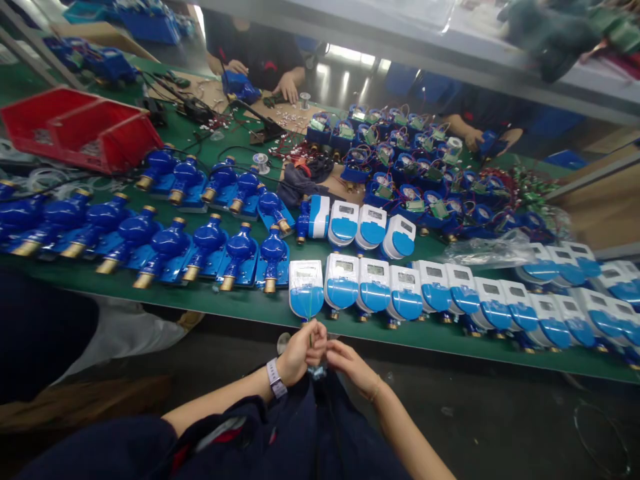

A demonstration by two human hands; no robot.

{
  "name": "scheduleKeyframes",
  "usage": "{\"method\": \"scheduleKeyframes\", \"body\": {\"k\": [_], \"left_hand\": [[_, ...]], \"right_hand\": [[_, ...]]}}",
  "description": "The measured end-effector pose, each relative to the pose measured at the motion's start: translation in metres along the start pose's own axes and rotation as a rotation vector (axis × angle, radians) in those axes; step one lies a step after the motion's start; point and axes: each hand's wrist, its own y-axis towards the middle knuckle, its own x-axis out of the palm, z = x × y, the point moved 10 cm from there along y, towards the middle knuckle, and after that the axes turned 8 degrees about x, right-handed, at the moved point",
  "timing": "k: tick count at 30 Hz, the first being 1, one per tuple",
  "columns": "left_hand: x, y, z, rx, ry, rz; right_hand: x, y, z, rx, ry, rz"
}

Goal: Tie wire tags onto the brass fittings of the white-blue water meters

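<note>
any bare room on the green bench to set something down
Bare green bench shows between the back-row meters and clear plastic bag, plus a narrow strip between the blue bodies and near edge. It's crowded along the front-row meters.

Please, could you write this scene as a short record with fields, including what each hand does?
Left hand: fingers curled, apparently around a thin green strand
Right hand: beside the left, fingers partly bent; grip unclear
Nearest to hands: white-and-blue meter by the front edge of the green bench
Bench left: blue meter bodies, red bin behind
Bench right: more white-and-blue meters
Far side: co-workers' hands
</note>
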Motion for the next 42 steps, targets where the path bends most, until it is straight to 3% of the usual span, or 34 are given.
{"method": "scheduleKeyframes", "body": {"k": [2,5,10,15,20,25,28,31,34,37,42], "left_hand": [[0.007,-0.007,0.023,0.058,-0.051,-0.005],[0.006,-0.013,0.049,0.100,-0.118,0.003],[-0.030,-0.024,0.074,0.219,-0.227,0.105],[-0.063,-0.037,0.074,0.290,-0.228,0.230],[-0.064,-0.039,0.070,0.330,-0.160,0.292],[-0.071,-0.041,0.093,0.412,-0.158,0.331],[-0.077,-0.041,0.099,0.441,-0.185,0.347],[-0.072,-0.036,0.085,0.397,-0.189,0.338],[-0.065,-0.032,0.073,0.351,-0.181,0.340],[-0.068,-0.032,0.085,0.381,-0.193,0.339],[-0.103,-0.045,0.117,0.475,-0.177,0.417]], "right_hand": [[0.021,-0.008,-0.007,-0.045,0.053,-0.099],[0.035,-0.009,-0.017,-0.057,0.060,-0.061],[0.042,-0.012,-0.030,-0.023,-0.171,-0.039],[0.047,-0.010,-0.037,-0.100,-0.409,-0.014],[0.076,0.013,-0.033,-0.054,-0.255,-0.065],[0.049,0.012,-0.035,-0.064,-0.274,0.106],[0.046,0.010,-0.027,-0.011,-0.245,0.028],[0.061,0.015,-0.021,0.058,-0.163,-0.046],[0.058,0.021,-0.032,0.013,-0.127,0.119],[0.040,0.012,-0.047,-0.044,-0.139,0.291],[-0.015,-0.025,-0.068,-0.087,-0.225,0.547]]}}
